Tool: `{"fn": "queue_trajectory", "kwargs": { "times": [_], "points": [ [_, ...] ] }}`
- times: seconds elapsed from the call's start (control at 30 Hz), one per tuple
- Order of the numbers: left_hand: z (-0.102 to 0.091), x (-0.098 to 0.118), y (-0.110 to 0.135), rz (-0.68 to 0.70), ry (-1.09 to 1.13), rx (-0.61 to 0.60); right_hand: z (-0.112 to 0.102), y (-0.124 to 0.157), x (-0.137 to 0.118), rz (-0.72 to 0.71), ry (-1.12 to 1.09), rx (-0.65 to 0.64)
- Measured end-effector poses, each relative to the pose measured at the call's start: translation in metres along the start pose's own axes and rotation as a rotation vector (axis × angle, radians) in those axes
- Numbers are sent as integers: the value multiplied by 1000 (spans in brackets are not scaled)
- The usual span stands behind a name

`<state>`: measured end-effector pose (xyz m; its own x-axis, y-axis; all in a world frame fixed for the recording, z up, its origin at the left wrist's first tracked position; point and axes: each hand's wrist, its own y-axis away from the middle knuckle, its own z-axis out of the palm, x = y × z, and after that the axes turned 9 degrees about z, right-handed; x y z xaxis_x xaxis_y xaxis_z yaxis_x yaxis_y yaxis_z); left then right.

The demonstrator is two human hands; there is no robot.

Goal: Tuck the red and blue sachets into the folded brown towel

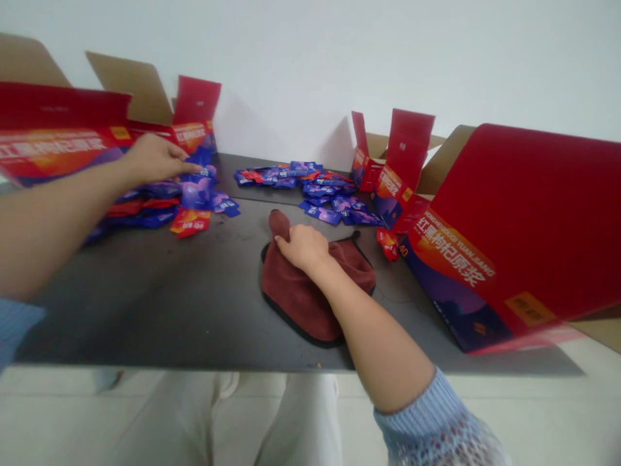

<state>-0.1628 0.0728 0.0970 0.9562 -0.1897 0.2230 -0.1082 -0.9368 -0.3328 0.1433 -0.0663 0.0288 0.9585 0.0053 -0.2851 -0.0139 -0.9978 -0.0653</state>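
Observation:
My right hand (305,248) is closed on a brown cloth (315,310) with black edging, bunching it up on the dark table. Part of the cloth sticks up past my thumb. At the left, my left hand (158,158) has its fingers closed at the edge of some blue sachets (198,191), over a stack of blue and red sachets. The grip itself is slightly blurred. Just below lies a red-orange sachet (190,221). More blue and red sachets (320,188) lie in a loose pile towards the back, beyond the cloth.
Open red and purple cartons (58,145) stand along the left, flaps raised. On the right are smaller open cartons (391,184) and a large carton (485,259) reaching the front edge. A red sachet (388,244) lies beside them. A white wall (301,77) rises behind the table (145,310).

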Motion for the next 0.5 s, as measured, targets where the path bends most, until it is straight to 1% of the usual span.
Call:
{"fn": "queue_trajectory", "kwargs": {
  "times": [0.03, 0.07, 0.13, 0.23, 0.27, 0.33, 0.4, 0.43, 0.47, 0.5],
  "points": [
    [2, -7, 0, -20, -47, -37, 0, 0, 0, -4, -2, -2],
    [6, -14, 1, -21, -106, -43, 0, 0, 1, -5, -5, -2],
    [14, -21, 8, -12, -226, 20, -1, 0, 1, -1, -11, -5],
    [28, -22, 28, -55, -351, 109, -1, 0, 2, -7, -22, -13],
    [32, -20, 36, -50, -363, 144, -1, 0, 2, -9, -25, -14],
    [37, -14, 48, 10, -355, 284, 0, -1, 2, -8, -25, -12],
    [39, -3, 52, 41, -336, 417, 1, -1, 2, -10, -25, -5],
    [39, 3, 50, 26, -323, 456, 2, -2, 2, -17, -28, 2],
    [38, 12, 46, -1, -304, 463, 3, -3, 2, -28, -33, 12],
    [39, 21, 40, -44, -271, 436, 4, -5, 2, -40, -42, 28]
  ]
}}
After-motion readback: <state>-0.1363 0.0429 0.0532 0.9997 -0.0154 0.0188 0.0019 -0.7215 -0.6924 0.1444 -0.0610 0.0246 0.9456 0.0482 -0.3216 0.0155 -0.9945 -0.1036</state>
